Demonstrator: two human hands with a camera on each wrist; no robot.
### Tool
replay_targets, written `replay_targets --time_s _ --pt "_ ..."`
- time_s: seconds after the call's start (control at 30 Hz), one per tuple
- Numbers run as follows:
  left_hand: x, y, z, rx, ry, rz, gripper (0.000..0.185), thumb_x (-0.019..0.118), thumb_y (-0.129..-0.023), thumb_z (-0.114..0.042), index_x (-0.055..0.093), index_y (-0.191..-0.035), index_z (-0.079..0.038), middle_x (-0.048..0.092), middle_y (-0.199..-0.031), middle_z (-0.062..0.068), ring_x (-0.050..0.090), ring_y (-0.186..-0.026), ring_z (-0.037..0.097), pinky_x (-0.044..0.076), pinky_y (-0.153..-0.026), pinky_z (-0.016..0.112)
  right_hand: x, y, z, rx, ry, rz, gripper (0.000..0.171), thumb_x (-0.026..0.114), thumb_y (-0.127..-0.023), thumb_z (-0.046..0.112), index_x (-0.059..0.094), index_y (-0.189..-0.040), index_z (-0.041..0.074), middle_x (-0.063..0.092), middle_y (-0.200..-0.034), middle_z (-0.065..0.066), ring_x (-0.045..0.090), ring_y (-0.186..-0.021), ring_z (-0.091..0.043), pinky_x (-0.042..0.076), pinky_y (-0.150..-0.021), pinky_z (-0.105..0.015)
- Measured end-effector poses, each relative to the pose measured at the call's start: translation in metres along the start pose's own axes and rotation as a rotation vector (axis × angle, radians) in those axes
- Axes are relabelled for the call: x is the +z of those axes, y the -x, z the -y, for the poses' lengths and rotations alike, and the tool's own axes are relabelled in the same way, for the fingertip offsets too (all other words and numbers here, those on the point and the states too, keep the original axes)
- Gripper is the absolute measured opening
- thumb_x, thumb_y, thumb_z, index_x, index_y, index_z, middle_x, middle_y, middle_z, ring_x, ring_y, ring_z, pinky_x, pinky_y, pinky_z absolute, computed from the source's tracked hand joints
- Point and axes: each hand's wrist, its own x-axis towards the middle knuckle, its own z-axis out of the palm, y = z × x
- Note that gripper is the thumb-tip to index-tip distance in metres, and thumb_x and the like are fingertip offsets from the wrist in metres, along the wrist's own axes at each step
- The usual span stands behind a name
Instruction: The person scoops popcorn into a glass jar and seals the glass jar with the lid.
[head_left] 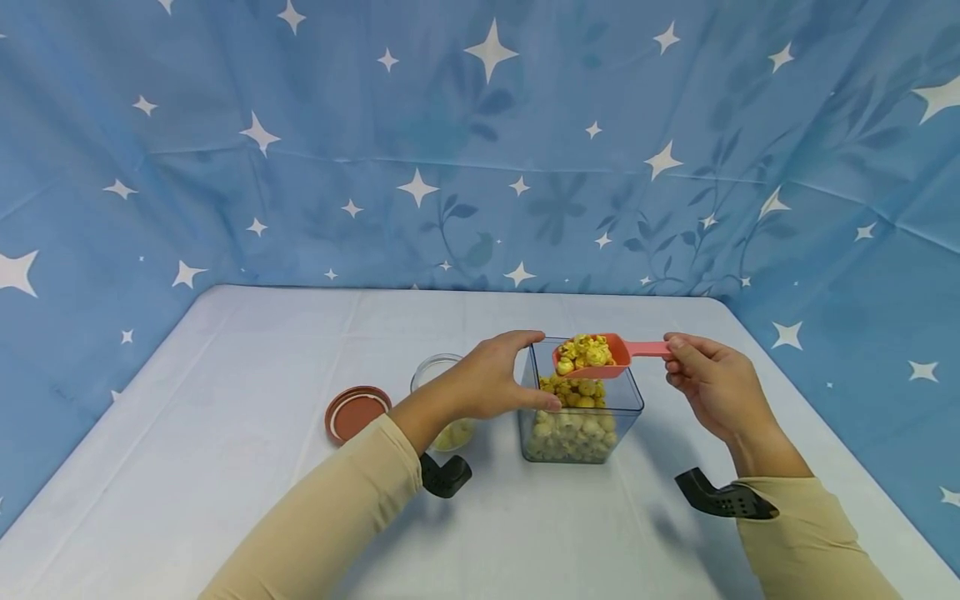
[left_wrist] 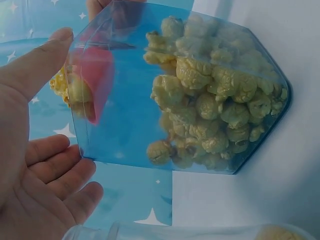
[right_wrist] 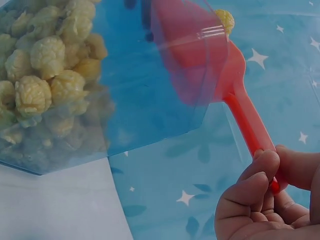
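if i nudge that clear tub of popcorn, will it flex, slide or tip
The clear tub is probably stiff, since its walls look flat and its corners crisp. It's likely light for its size, as popcorn fills only the lower part. With that load low, it seems likelier to slide than tip.

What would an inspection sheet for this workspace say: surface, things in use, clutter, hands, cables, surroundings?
Surface: white tabletop.
Things in use: red scoop loaded with yellow popcorn, at the opening of a clear box partly filled with more.
Clutter: glass jar and brown lid, left of the box in the head view.
Hands: left hand holds the box at its rim; right hand pinches the scoop's handle.
Cables: nothing seen.
Surroundings: blue star-patterned cloth.
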Motion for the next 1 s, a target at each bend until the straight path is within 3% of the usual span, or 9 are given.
replay_targets --time_s 0.47,1.0 --pt "-0.014 0.015 0.005 -0.027 0.035 -0.05 0.091 0.082 -0.082 -0.047 0.037 -0.156 -0.019 0.038 -0.157 0.002 0.036 -0.142 0.023 0.037 -0.111 0.049 0.01 0.001 0.006 -0.035 -0.045 0.025 0.014 0.063 -0.1 0.012 0.076 -0.104 0.015 0.066 -0.085 -0.002 0.06 -0.074 -0.01 0.055 -0.072 -0.018" --pt "-0.047 0.042 0.024 -0.059 0.034 -0.145 0.095 0.085 -0.078 -0.046 0.036 -0.156 -0.02 0.036 -0.157 -0.001 0.039 -0.14 0.027 0.038 -0.109 0.051 0.06 -0.008 0.019 -0.061 -0.019 0.078 0.014 0.062 -0.101 0.012 0.075 -0.103 0.015 0.066 -0.085 -0.001 0.059 -0.074 -0.009 0.054 -0.07 -0.017"
